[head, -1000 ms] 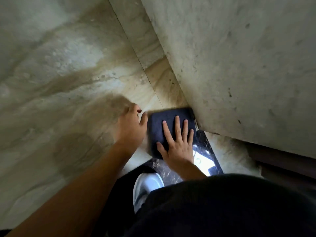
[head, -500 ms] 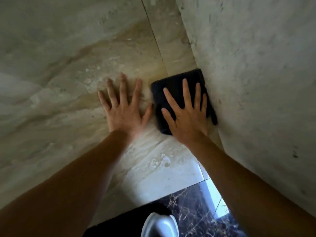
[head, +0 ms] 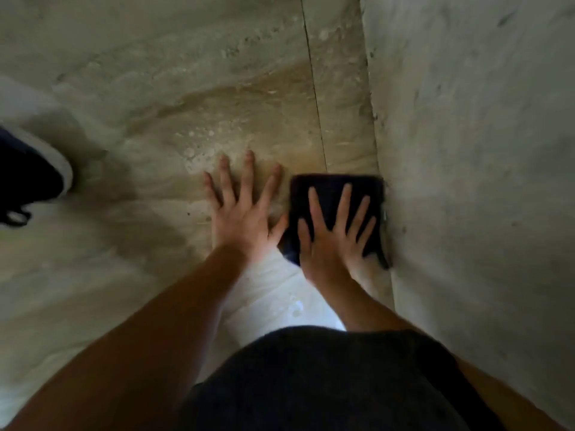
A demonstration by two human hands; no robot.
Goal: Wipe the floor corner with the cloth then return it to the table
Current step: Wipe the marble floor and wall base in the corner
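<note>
A dark folded cloth lies flat on the beige marble floor, its right edge against the base of the wall. My right hand presses down on the cloth with fingers spread. My left hand rests flat on the bare floor just left of the cloth, fingers apart, thumb close to the cloth's edge. The near part of the cloth is hidden under my right palm.
A dark shoe with a white sole stands on the floor at the left edge. A tile seam runs away from the cloth along the wall. My dark clothing fills the bottom of the view.
The cloth and my right hand have slid along the foot of the wall, away from the dark tile. My left hand went from curled to flat. A shoe has come into view at left.
</note>
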